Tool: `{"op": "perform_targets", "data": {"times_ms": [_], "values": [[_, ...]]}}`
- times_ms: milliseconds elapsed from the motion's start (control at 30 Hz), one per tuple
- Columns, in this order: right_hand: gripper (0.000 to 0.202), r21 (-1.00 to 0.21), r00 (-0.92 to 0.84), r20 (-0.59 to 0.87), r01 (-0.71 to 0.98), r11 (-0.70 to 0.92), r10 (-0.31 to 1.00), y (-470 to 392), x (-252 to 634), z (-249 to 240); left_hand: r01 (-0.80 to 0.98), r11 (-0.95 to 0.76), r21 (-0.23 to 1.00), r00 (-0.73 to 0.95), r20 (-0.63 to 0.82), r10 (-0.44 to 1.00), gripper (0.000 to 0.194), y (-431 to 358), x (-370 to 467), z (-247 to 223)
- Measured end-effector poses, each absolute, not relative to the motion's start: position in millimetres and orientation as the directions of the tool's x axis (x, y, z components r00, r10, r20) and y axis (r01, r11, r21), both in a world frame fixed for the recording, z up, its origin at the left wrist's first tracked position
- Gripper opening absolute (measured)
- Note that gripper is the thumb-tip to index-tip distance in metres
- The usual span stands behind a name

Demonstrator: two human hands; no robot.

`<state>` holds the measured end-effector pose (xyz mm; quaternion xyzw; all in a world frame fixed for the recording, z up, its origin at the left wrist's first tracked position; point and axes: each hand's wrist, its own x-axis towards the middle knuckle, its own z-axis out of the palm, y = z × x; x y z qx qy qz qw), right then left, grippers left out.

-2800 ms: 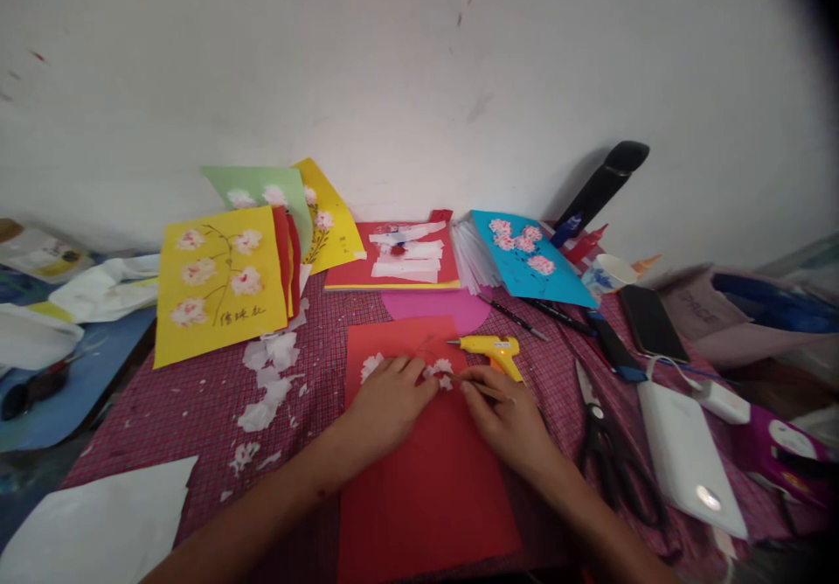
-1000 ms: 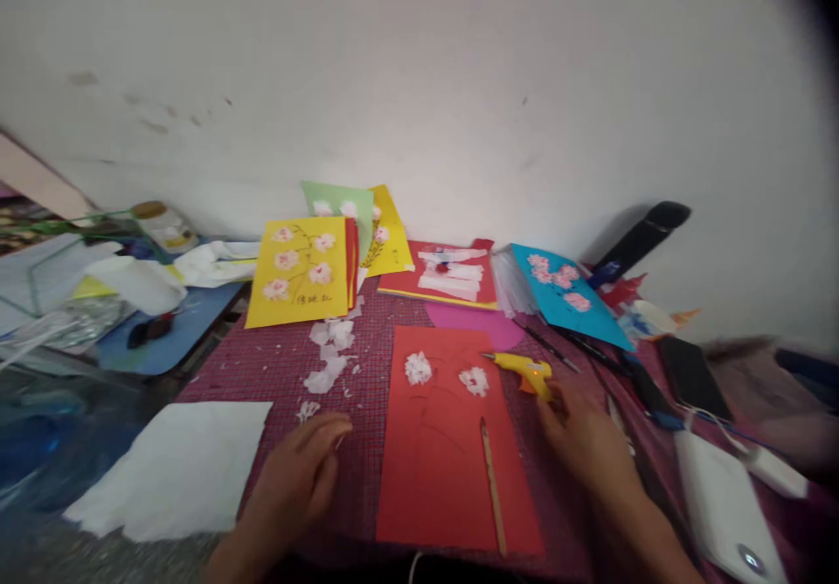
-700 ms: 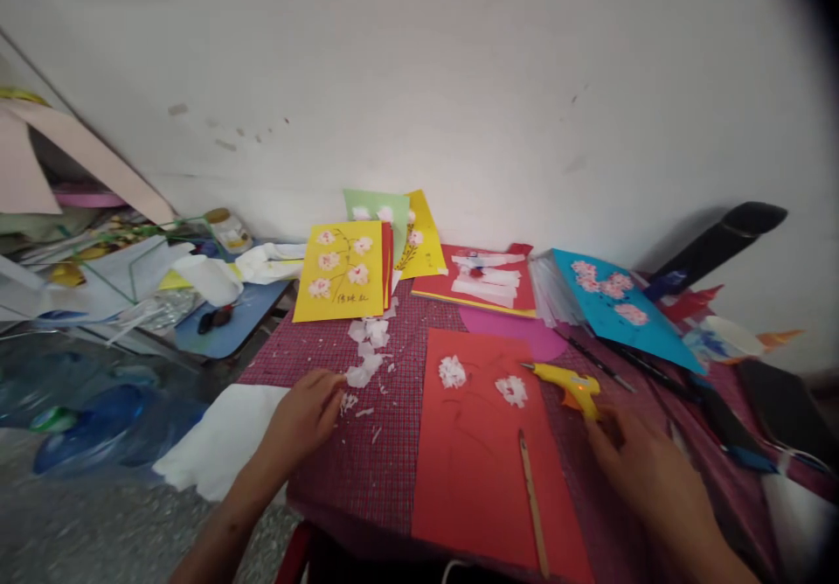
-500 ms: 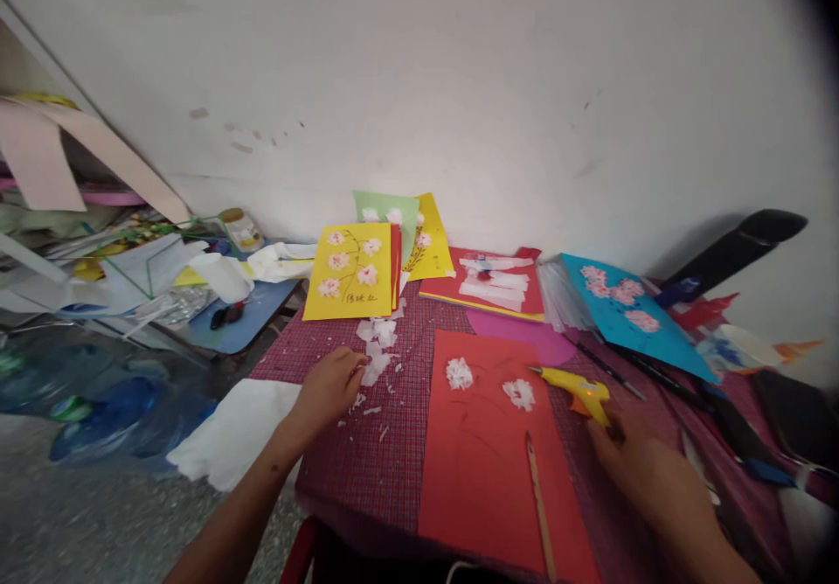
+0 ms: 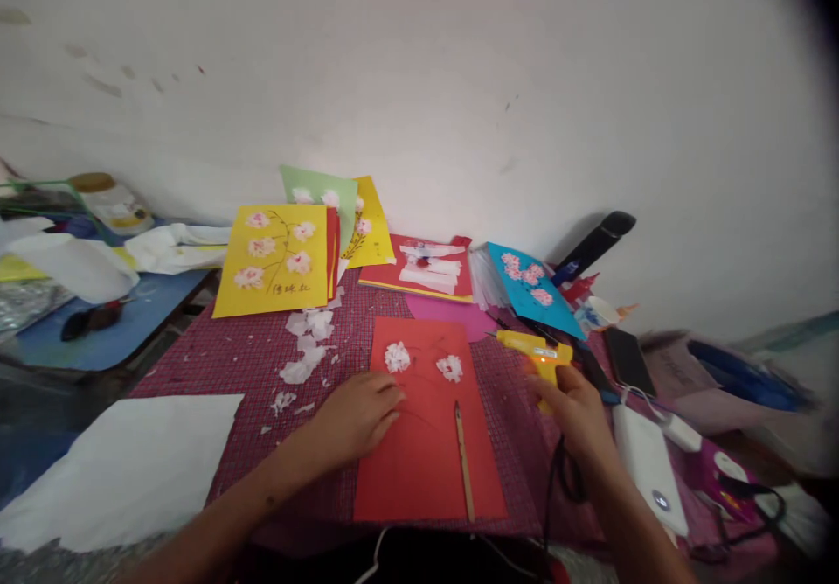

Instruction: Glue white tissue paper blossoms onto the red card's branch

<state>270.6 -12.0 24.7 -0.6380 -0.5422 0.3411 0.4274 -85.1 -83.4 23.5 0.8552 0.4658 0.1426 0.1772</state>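
My left hand (image 5: pixel 357 418) rests over the left edge of the red sheet (image 5: pixel 419 470), its fingers together; whatever they may hold is hidden. In my right hand (image 5: pixel 569 405) is a yellow glue gun (image 5: pixel 534 348), its nozzle pointing left, just beyond the sheet's right edge. Two white paper flowers, one on the left (image 5: pixel 397 357) and one on the right (image 5: pixel 449 368), sit on the upper part of the sheet among thin dark lines. A brown brush (image 5: pixel 464 462) lies on its right side. White paper scraps (image 5: pixel 305 361) are scattered left of the sheet.
Behind stand yellow flower cards (image 5: pixel 279 260), a green card (image 5: pixel 328 186) and a red stack with white strips (image 5: pixel 426 274). A blue card (image 5: pixel 541 291) leans at the right, near a black phone (image 5: pixel 629 361) and a white power bank (image 5: pixel 648 466). White paper (image 5: pixel 131 462) lies left.
The view has turned to the right. My left hand has moved from the paper scraps to the red sheet's left edge. My right hand has lifted the glue gun slightly, off to the right.
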Motion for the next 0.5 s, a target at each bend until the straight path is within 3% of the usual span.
{"op": "perform_targets", "data": {"times_ms": [167,367,433,500], "values": [[0.030,-0.983,0.178,-0.098,0.136,-0.124,0.979,-36.5,264.5,38.6,0.701,-0.569,0.431,0.606,0.062,0.793,0.025,-87.1,-65.9,18.4],[0.028,-0.947,-0.019,-0.200,-0.251,-0.199,0.980,-48.0,248.7,38.4,0.709,-0.576,0.407,0.613,0.048,0.789,0.029,-93.9,-61.4,9.3],[0.028,-0.936,-0.078,-0.239,-0.246,-0.251,0.968,-48.6,244.5,35.7,0.714,-0.578,0.395,0.614,0.044,0.788,0.030,-94.2,-61.2,8.4],[0.030,-0.955,-0.113,-0.275,-0.087,-0.285,0.955,-48.4,241.8,33.3,0.718,-0.583,0.379,0.617,0.041,0.786,0.028,-92.0,-60.3,9.4]]}}
